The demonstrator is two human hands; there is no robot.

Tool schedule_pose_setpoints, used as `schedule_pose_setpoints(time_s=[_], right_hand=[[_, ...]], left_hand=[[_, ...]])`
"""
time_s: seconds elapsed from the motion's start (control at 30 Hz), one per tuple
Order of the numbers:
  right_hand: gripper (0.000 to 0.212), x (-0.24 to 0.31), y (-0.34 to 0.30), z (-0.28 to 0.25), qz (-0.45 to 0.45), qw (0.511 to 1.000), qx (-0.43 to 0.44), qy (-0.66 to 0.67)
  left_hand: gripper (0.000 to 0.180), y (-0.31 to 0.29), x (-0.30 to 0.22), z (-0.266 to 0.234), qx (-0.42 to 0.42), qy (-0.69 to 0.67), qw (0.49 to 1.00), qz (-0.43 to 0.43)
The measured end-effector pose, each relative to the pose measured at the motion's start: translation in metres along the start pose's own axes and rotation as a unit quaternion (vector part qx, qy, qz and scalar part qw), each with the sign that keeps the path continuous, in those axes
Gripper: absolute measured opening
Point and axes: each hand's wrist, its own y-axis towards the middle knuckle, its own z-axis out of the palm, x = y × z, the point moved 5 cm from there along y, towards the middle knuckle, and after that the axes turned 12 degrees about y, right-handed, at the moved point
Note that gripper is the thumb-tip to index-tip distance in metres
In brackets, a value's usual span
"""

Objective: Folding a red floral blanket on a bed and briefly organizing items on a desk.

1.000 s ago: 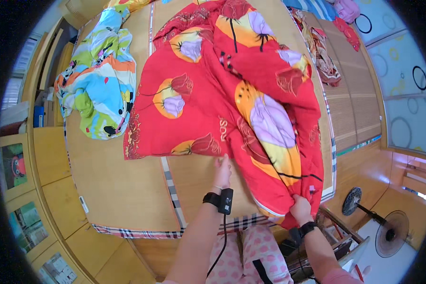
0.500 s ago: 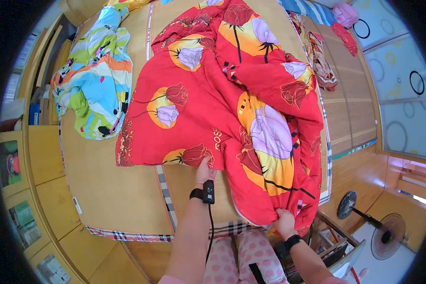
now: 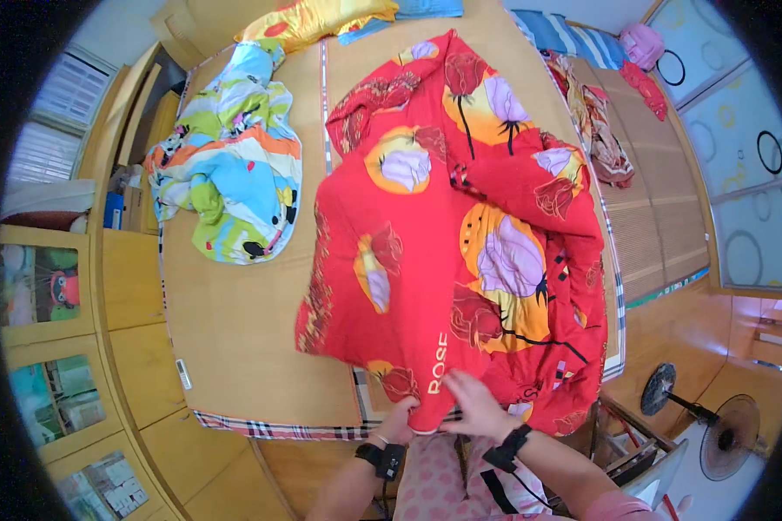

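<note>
A big red blanket (image 3: 460,234) printed with orange discs and purple flowers lies spread over a bed covered by a tan woven mat (image 3: 235,321). Its near hem hangs over the foot of the bed. My left hand (image 3: 400,417) grips that hem from below, fingers tucked under the cloth. My right hand (image 3: 473,404) lies on top of the same hem just to the right, fingers closed on the fabric. Both wrists wear black bands.
A crumpled multicoloured cartoon quilt (image 3: 230,169) lies at the mat's far left. Pillows (image 3: 321,17) line the head of the bed, and a patterned cloth (image 3: 595,126) lies on the right mat. Wooden cabinets (image 3: 56,347) stand left; two floor fans (image 3: 721,425) stand at right.
The blanket's near edge has been pulled toward me and over the foot of the bed. My hands came together at the hem, the right one moving left from the blanket's corner.
</note>
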Motion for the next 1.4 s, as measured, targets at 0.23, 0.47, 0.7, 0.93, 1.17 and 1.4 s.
schedule_pose_setpoints(time_s=[0.23,0.47,0.7,0.93,1.17,1.4], right_hand=[[0.057,0.067,-0.016,-0.006,0.074,0.992,-0.077,0.073],[0.046,0.171,-0.042,-0.082,-0.017,0.998,-0.065,-0.019],[0.045,0.202,-0.127,-0.065,-0.016,0.998,0.066,0.006],[0.064,0.162,-0.122,-0.069,0.076,0.968,-0.051,0.236],[0.037,0.161,-0.093,-0.104,0.155,0.811,-0.224,0.517],[0.041,0.123,-0.140,-0.075,0.085,0.944,-0.135,0.288]], left_hand=[[0.039,-0.058,-0.018,0.050,0.189,0.045,0.978,0.074],[0.053,-0.063,-0.088,0.031,0.060,-0.240,0.953,0.177],[0.032,-0.089,-0.111,-0.050,-0.017,-0.231,0.935,0.269],[0.051,-0.210,-0.139,0.096,-0.031,0.389,0.812,0.433],[0.032,-0.227,-0.036,0.176,0.165,0.680,0.610,0.371],[0.061,-0.175,-0.063,0.137,-0.010,0.486,0.813,0.322]])
